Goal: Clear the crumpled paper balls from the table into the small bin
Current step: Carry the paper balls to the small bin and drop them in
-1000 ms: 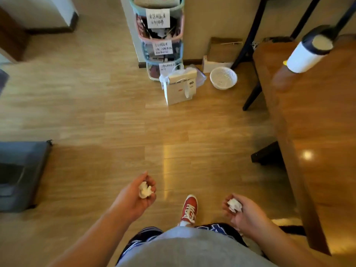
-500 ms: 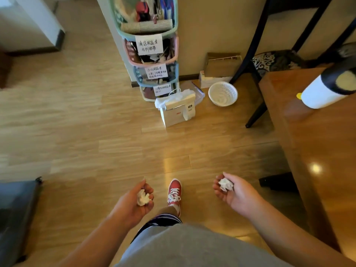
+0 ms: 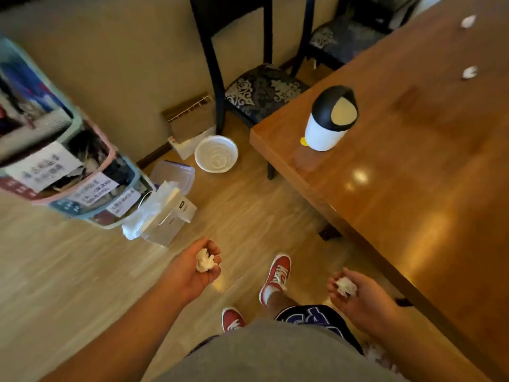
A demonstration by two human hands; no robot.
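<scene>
My left hand point(image 3: 192, 268) is curled around one paper ball point(image 3: 204, 261). My right hand point(image 3: 360, 295) cups another paper ball point(image 3: 345, 285) in bent fingers. The small bin point(image 3: 329, 119) stands near the table point(image 3: 413, 175) corner. Two more paper balls point(image 3: 469, 72) lie far back on the table.

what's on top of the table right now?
On the table: the small bin near its corner, black swing lid shut, so its contents are hidden. Two paper balls lie at the far end. Beyond the frame edge cannot be seen.
</scene>
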